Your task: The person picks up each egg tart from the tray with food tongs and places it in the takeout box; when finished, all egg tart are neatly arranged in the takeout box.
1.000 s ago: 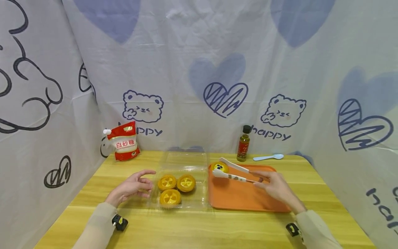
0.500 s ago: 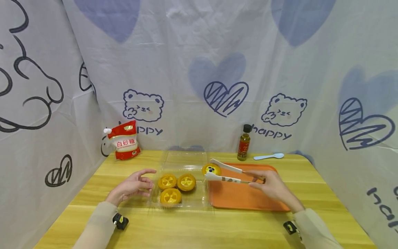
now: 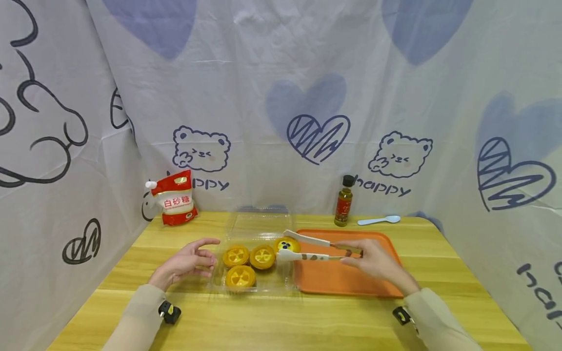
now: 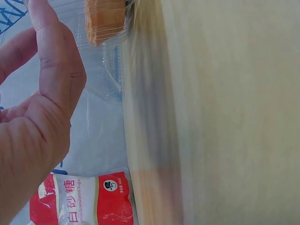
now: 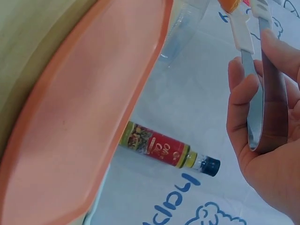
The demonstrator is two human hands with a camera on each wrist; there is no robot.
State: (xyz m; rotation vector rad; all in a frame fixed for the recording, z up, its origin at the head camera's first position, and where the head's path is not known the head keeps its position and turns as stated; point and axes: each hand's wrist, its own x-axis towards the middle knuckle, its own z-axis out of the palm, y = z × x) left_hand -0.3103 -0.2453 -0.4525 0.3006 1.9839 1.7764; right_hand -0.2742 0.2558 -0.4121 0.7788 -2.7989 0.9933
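Observation:
My right hand (image 3: 373, 258) grips metal tongs (image 3: 303, 256) with pale patterned tips. Between those tips sits an egg tart with dark dots (image 3: 287, 244), over the right part of a clear plastic box (image 3: 274, 282). Inside the box are three egg tarts (image 3: 240, 277) with a pale cross-shaped pattern on top. In the right wrist view, thumb and fingers wrap the folded metal of the tongs (image 5: 275, 108); only a bit of the tart (image 5: 229, 4) shows. My left hand (image 3: 189, 261) lies at the box's left side, its fingers loosely bent; whether they touch it I cannot tell.
An orange tray (image 3: 347, 278) lies directly right of the box, whose clear lid (image 3: 261, 224) stands raised at the back. Behind are a sugar bag (image 3: 177, 200), an oil bottle (image 3: 344, 204) and a light blue spoon (image 3: 379, 221). A printed cloth (image 3: 263, 97) encloses the wooden table.
My right hand has moved left with the tongs, carrying the dotted egg tart from above the tray's left end to over the box. My left hand has stayed in place.

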